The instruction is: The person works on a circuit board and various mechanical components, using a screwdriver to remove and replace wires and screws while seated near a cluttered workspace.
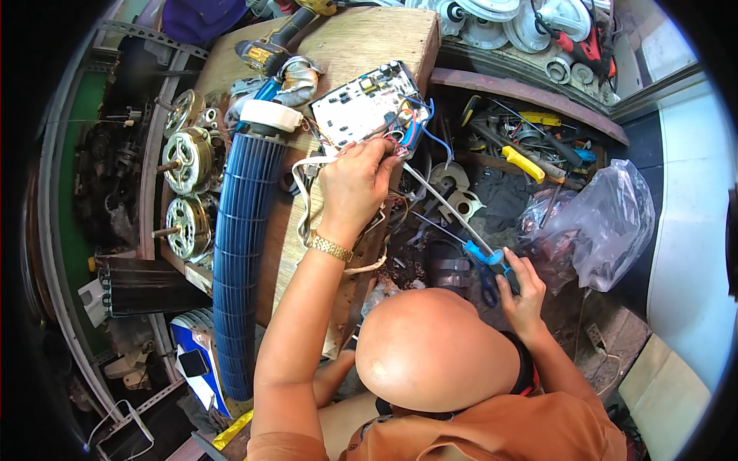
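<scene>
A white circuit board (pixel 361 107) with dark components lies on a wooden bench. At its near right corner, my left hand (pixel 356 180) is closed, its fingertips pinching a bunch of coloured wires (pixel 401 138). My right hand (pixel 524 292) grips the blue and dark handle of a long screwdriver (pixel 450 207). The slanting shaft runs up and left, its tip close to my left fingertips. Whether the tip touches anything is too small to tell. Beside that handle are another blue-handled tool with a thin shaft (pixel 434 223) and a blue finger-loop handle (pixel 490 288). A white cable (pixel 301 201) hangs beside my left wrist.
A long blue cylindrical fan wheel (pixel 247 230) leans left of my left arm, with several metal motors (pixel 188 161) beyond. A cordless drill (pixel 269 48) lies on the wooden bench (pixel 384 31). To the right are a tool tray (pixel 530 138) and a clear plastic bag (pixel 615 223).
</scene>
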`<state>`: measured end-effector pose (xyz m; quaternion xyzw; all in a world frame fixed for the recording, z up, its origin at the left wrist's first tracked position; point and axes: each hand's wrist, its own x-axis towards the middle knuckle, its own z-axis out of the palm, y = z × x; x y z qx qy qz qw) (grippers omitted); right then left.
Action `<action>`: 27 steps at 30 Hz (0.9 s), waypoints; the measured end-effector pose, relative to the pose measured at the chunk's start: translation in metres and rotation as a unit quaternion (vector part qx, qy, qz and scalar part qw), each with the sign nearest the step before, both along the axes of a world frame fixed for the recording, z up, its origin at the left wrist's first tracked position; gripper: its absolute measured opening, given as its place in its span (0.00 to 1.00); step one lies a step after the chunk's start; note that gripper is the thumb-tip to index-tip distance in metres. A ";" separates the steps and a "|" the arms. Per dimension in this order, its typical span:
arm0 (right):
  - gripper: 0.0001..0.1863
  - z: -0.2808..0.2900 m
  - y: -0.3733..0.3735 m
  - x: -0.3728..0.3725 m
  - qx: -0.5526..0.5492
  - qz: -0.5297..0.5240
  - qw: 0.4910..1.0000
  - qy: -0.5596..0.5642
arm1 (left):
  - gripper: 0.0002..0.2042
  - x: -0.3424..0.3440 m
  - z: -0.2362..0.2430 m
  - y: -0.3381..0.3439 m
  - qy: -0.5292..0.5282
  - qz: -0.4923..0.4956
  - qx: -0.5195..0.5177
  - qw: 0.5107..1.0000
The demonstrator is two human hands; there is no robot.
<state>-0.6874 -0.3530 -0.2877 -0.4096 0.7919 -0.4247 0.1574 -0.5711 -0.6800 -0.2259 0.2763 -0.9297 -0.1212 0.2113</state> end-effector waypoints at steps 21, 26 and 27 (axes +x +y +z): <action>0.32 0.066 0.010 0.025 0.077 -0.011 0.989 -0.122 | 0.12 0.002 0.000 -0.001 0.024 0.006 0.021 0.999; 0.32 0.065 0.007 0.032 0.058 -0.009 0.986 -0.157 | 0.13 0.006 -0.006 -0.002 0.040 0.013 0.014 0.999; 0.32 0.060 0.005 0.035 0.038 -0.006 0.983 -0.180 | 0.13 0.008 -0.008 -0.002 0.046 0.015 0.003 0.999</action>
